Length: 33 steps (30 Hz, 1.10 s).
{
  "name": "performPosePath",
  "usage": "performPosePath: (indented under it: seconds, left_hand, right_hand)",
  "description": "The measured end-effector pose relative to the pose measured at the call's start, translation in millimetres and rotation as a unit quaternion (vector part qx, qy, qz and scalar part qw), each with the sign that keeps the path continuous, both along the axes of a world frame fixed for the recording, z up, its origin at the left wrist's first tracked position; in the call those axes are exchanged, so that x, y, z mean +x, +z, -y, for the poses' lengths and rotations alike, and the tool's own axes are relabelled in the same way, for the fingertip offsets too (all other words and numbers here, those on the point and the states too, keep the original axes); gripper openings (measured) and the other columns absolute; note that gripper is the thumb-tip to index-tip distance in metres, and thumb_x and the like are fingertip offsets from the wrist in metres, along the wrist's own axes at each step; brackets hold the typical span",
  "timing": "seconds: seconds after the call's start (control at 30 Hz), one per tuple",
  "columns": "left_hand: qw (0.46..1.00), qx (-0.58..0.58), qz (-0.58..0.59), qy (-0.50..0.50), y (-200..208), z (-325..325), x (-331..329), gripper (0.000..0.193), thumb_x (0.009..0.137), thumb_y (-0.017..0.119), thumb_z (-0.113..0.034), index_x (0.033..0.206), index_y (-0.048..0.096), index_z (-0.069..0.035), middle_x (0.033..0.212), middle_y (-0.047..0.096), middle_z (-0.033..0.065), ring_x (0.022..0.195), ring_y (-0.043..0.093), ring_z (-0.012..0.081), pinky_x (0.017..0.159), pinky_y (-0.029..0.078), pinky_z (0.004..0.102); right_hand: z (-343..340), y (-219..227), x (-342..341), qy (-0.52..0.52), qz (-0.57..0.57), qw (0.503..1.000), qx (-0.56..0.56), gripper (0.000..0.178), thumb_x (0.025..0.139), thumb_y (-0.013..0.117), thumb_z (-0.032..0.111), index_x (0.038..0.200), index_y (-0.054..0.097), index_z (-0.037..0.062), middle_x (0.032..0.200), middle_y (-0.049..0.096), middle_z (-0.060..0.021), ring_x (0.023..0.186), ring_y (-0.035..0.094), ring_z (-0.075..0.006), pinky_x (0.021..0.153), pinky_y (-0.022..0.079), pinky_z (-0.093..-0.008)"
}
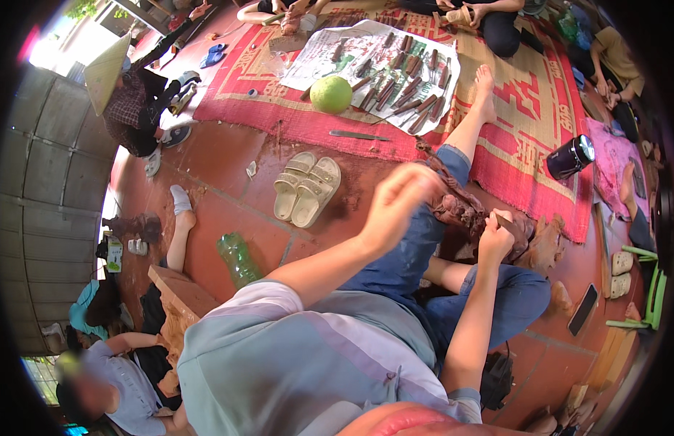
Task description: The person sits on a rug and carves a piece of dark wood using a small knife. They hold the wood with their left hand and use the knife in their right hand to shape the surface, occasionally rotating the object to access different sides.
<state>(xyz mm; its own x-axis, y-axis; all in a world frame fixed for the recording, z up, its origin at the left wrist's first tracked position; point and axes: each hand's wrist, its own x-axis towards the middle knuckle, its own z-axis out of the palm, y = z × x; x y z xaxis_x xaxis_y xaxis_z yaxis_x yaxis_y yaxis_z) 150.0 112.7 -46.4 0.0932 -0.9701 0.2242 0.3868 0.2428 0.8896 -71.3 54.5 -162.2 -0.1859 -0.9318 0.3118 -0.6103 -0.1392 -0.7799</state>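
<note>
My left hand point(404, 198) is raised over my jeans, its fingers smeared by motion; I cannot make out anything in it. My right hand point(494, 240) is closed around a small brown piece point(509, 226) that sticks out at the top. Beside both hands, by my bent leg, lies a reddish-brown stringy lump point(457, 207), partly covered by my left hand. Farther off, a white printed sheet point(322, 54) carries several dark brown stick-like pieces point(408, 89). At the sheet's near edge rests a round green fruit point(330, 94), and a knife point(358, 136) lies on the mat's near edge.
A red and tan woven mat point(242, 98) covers the tiled floor ahead. Beige sandals point(305, 190), a green plastic bottle point(239, 259), a dark tumbler point(571, 157), a phone point(583, 309) and a green stool point(653, 298) stand or lie around me. Other people sit on several sides.
</note>
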Motion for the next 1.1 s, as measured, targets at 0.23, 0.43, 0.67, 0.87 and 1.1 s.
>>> performPosePath:
  seconds: [0.23,0.43,0.67,0.87,1.1]
  left_hand:
    - [0.967,0.161,-0.053,0.188,-85,21,8,0.084,0.089,0.061,-0.026,0.148,0.002,-0.013,0.148,0.017,0.0193,0.136,0.023,0.0283,0.11,0.022,0.0398]
    - [0.977,0.136,-0.128,0.105,-139,40,-31,0.076,0.084,0.069,-0.021,0.141,0.021,-0.005,0.131,0.043,0.0099,0.119,0.044,0.0184,0.102,0.034,0.0338]
    - [0.981,0.133,-0.024,0.138,-135,52,-38,0.047,0.084,0.067,-0.009,0.123,0.043,-0.003,0.113,0.055,0.0084,0.103,0.053,0.0168,0.092,0.042,0.0317]
    - [0.981,0.146,0.001,0.127,-154,52,-37,0.043,0.083,0.067,-0.004,0.119,0.044,-0.001,0.113,0.056,0.0074,0.102,0.055,0.0153,0.092,0.043,0.0294]
    - [0.982,0.158,-0.01,0.108,-143,48,-37,0.04,0.084,0.067,-0.005,0.118,0.045,-0.001,0.112,0.056,0.0061,0.101,0.055,0.0129,0.091,0.042,0.0276]
  right_hand:
    - [1,6,0,0.017,0.042,0.998,0.05,0.006,0.083,0.058,-0.001,0.081,0.052,-0.0008,0.076,0.057,-0.0144,0.074,0.059,-0.0287,0.07,0.047,-0.0333]
    - [-8,9,15,0.037,-0.054,0.996,-0.065,0.008,0.081,0.061,-0.001,0.079,0.054,-0.0012,0.075,0.058,-0.0148,0.072,0.06,-0.0271,0.068,0.048,-0.0337]
    - [4,-2,6,-0.001,-0.055,0.987,-0.152,0.003,0.08,0.064,0.003,0.08,0.061,0.0031,0.073,0.063,-0.0145,0.069,0.062,-0.028,0.064,0.049,-0.033]
    - [5,-3,-15,-0.011,0.189,0.978,0.083,0.004,0.083,0.063,0.004,0.082,0.061,0.0017,0.07,0.062,-0.0054,0.068,0.062,-0.0117,0.059,0.047,-0.0246]
    - [1,-3,-20,-0.04,0.328,0.937,0.115,0.002,0.083,0.062,0.001,0.085,0.063,0.0008,0.07,0.061,-0.0017,0.064,0.057,-0.007,0.058,0.046,-0.0221]
